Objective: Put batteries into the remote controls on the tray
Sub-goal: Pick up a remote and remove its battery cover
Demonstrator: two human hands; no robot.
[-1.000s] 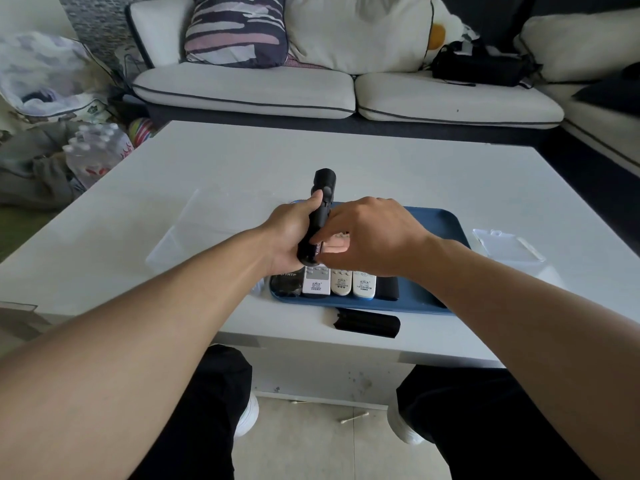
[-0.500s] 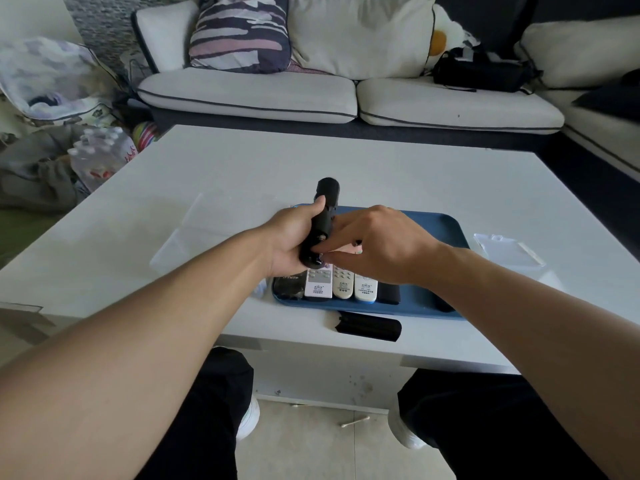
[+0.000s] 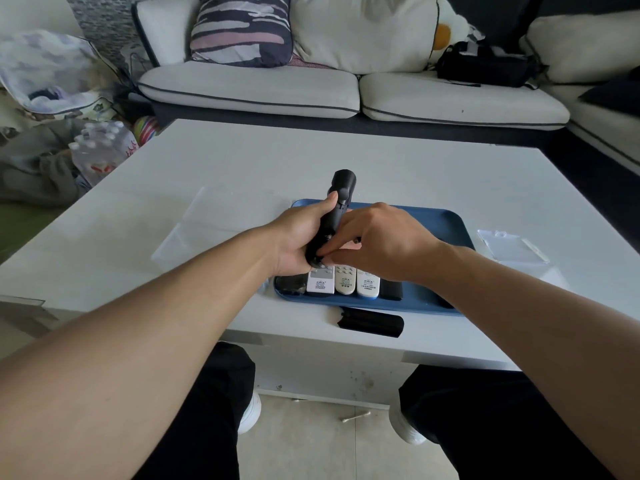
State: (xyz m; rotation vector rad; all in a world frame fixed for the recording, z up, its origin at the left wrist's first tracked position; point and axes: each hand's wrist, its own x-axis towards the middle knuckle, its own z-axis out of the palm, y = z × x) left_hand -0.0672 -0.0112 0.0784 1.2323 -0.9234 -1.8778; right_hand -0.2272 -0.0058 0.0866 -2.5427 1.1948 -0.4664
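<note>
While the left hand (image 3: 294, 242) grips a black remote (image 3: 332, 216) upright above the blue tray (image 3: 429, 299), the right hand (image 3: 384, 242) curls its fingers (image 3: 325, 252) against the remote's lower end; whether they pinch a battery I cannot tell. Three pale remotes (image 3: 344, 280) lie in the tray's near-left part. A black battery cover (image 3: 372, 322) lies on the counter (image 3: 242, 174), just near of the tray.

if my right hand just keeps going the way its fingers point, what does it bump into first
The right hand points leftward at the black remote that the left hand grips above the blue tray. Its fingertips look already at the remote's lower end, so it meets that first.
</note>
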